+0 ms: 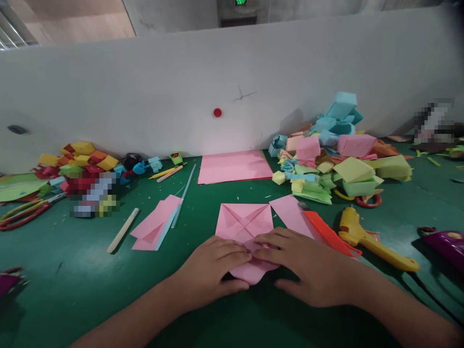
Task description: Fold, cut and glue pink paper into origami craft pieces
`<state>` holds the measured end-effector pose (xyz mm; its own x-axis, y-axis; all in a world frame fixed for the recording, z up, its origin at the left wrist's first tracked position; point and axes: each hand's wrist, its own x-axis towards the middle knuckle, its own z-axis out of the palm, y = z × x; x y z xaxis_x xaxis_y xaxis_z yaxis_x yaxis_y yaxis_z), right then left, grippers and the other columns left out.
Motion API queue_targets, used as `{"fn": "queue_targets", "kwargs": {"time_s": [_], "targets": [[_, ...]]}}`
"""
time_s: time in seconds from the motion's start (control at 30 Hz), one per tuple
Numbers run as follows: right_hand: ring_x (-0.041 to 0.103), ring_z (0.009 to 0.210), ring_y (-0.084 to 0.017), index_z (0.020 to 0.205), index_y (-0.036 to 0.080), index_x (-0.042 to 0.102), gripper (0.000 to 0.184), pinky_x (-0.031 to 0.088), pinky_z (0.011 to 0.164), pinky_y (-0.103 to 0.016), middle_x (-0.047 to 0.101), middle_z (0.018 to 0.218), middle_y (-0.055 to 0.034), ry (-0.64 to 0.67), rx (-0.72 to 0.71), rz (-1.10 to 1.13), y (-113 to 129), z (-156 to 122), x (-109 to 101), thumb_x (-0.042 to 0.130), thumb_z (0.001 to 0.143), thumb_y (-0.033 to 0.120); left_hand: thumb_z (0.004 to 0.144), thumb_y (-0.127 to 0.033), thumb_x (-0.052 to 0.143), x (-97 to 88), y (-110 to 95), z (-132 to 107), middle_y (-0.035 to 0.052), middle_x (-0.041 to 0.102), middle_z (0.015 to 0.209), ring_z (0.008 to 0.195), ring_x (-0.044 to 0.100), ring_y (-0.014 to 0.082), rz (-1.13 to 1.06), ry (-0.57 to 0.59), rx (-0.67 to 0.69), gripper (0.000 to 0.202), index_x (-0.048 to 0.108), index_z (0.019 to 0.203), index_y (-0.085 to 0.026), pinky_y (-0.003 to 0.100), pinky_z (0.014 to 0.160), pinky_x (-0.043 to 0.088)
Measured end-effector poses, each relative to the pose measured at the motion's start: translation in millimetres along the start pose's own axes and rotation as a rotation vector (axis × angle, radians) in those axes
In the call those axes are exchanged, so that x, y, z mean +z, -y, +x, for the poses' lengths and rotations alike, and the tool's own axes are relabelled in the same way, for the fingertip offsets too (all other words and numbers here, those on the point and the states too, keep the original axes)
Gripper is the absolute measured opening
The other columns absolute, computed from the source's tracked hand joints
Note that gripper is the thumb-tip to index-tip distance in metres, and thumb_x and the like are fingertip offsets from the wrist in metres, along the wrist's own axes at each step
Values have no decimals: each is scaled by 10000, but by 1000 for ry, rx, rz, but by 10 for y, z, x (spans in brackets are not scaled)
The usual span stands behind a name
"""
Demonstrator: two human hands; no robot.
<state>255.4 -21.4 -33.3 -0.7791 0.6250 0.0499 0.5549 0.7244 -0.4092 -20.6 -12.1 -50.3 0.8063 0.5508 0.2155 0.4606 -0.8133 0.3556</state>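
Observation:
A pink sheet of folding paper [244, 220] lies in front of me, with crossing diagonal creases and folded flaps on its far part. Its near edge bulges up in a curve. My left hand [217, 266] holds the sheet's left side, fingers together on top and thumb by the near edge. From the right, my right hand [300, 266] grips it with the fingers pressed over the paper and the thumb lower down. The fingertips of both hands almost meet mid-sheet and hide part of the folds. Beside the right hand lie a pink paper strip [290, 215] and an orange utility knife [326, 232].
A yellow glue gun [377, 241] with a black cord lies at right. Folded paper pieces are heaped at back right [355, 169] and back left [83, 157]. Pink sheets [235, 166] rest by the white partition [163, 96]. Red-and-yellow scissors [29, 212] and a wooden stick [123, 231] are left.

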Motion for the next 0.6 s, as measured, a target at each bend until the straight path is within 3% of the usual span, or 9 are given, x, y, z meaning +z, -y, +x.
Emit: {"fn": "queue_targets", "kwargs": {"time_s": [0.17, 0.27, 0.37, 0.47, 0.6], "targets": [[575, 1165, -265, 1151, 280, 718, 236, 455, 984, -467, 673, 1269, -62, -104, 17, -21, 36, 100, 5, 554, 981, 287, 1012, -633, 412, -11, 20, -24, 87, 730, 1223, 1122, 678, 241, -68, -60, -65, 552, 619, 1299, -210, 370, 961, 517], [605, 1052, -231, 1048, 253, 734, 236, 478, 907, -410, 698, 1139, -60, -166, 44, 18, 27, 152, 40, 503, 1000, 237, 1024, -600, 414, -45, 31, -49, 76, 729, 1236, 1105, 695, 236, -92, -51, -117, 519, 604, 1320, -218, 367, 951, 539], [614, 968, -209, 986, 218, 718, 215, 493, 824, -352, 700, 1007, -57, -190, 115, 118, 8, 162, 83, 503, 984, 211, 1052, -451, 424, -70, 40, -62, 60, 727, 1245, 1098, 705, 215, -100, -59, -171, 389, 606, 1315, -228, 342, 944, 556], [620, 883, -200, 1062, 217, 694, 182, 494, 764, -335, 699, 971, -49, -196, 212, 213, 7, 160, 113, 547, 971, 273, 1038, -297, 424, -50, 51, -47, 40, 745, 1198, 1054, 721, 193, -105, -113, -254, 325, 629, 1284, -237, 312, 911, 573], [638, 858, -193, 1320, 287, 591, 347, 485, 737, -322, 715, 1012, -25, -218, 329, 335, 24, 186, 148, 533, 978, 293, 996, -256, 506, 15, 72, -11, 0, 765, 1024, 898, 736, 157, -148, -206, -353, 310, 633, 1280, -266, 253, 809, 591]]}}
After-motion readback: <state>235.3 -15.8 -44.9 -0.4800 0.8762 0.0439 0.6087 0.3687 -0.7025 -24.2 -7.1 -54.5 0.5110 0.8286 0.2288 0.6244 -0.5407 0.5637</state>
